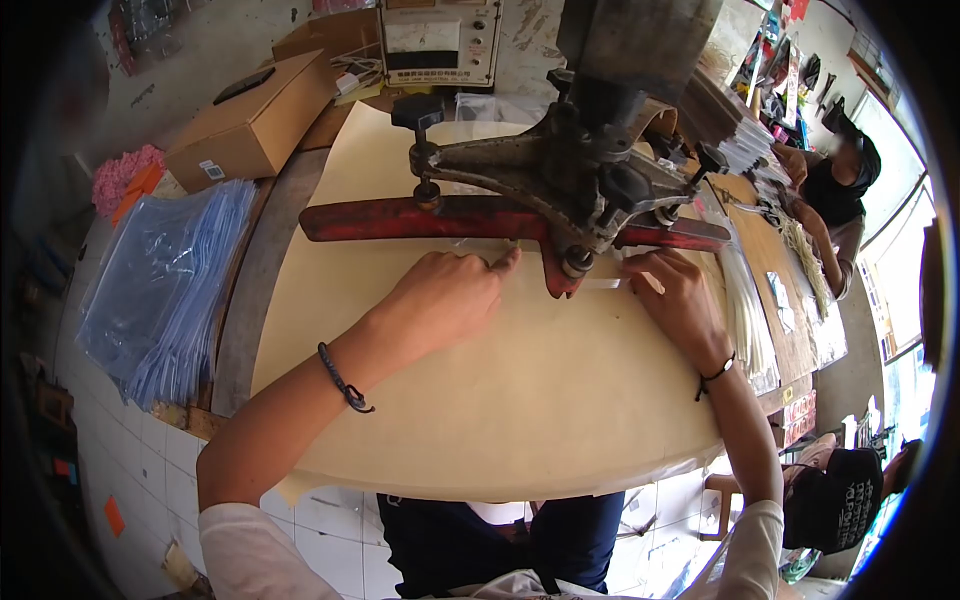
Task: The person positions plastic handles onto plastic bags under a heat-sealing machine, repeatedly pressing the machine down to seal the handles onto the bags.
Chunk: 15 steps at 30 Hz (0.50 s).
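A press head (580, 170) of dark metal with black knobs stands over a tan sheet (480, 400) on the worktable. Its long red bar (470, 215) runs across, just beyond both hands. My left hand (440, 295) rests on the tan sheet with fingers curled and the index fingertip close to the bar. To the right of the red prong, my right hand (680, 300) is bent with thumb and fingers close together. A small pale, shiny strip (600, 284) shows beside its fingertips. Whatever lies between the fingers of either hand is too small or hidden to make out.
Stacked clear plastic sleeves (165, 290) lie at the left, near a cardboard box (250, 125). Behind the press stands a control box (440, 45). Pale strips (745, 300) line the right side. Two other people, one a co-worker (840, 180) at the side table, are at the right.
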Each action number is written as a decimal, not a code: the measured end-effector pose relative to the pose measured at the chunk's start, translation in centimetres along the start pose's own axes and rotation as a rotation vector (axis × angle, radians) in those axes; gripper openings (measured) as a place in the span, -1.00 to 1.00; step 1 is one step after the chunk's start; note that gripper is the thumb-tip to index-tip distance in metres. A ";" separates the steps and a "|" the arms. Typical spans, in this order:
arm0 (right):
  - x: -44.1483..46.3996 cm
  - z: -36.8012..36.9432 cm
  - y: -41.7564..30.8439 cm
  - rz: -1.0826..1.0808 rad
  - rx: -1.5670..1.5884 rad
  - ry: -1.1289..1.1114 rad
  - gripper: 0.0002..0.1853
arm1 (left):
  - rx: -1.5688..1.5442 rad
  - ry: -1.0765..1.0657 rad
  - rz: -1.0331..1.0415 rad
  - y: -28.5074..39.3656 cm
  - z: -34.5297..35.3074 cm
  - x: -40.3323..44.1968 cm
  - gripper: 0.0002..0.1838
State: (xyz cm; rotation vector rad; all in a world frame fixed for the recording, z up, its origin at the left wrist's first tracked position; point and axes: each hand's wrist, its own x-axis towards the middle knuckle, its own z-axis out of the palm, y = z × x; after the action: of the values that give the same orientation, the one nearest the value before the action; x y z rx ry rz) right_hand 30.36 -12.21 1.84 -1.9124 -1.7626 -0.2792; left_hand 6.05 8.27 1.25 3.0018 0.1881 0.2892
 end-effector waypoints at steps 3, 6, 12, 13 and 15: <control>0.0 0.0 0.1 0.009 0.002 -0.010 -0.86 | -0.004 0.007 0.000 0.1 -0.1 0.0 -0.37; 0.1 -0.1 0.0 0.008 0.006 -0.014 -0.85 | -0.005 -0.015 -0.014 0.2 -0.3 0.0 -0.37; 0.2 -0.2 0.0 0.004 -0.030 -0.025 -0.86 | 0.018 0.009 -0.002 0.0 0.0 0.1 -0.38; 0.2 -0.2 0.0 0.000 -0.042 -0.028 -0.86 | 0.053 -0.009 -0.012 0.2 0.0 0.1 -0.39; 0.1 -0.2 -0.2 -0.005 -0.064 -0.032 -0.87 | 0.125 -0.045 -0.029 0.5 -0.2 0.1 -0.40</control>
State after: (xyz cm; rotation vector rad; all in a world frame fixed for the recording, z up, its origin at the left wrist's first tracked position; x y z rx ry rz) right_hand 30.24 -12.21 2.16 -1.9675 -1.7996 -0.3122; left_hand 6.12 7.79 1.52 3.1223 0.2537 0.2140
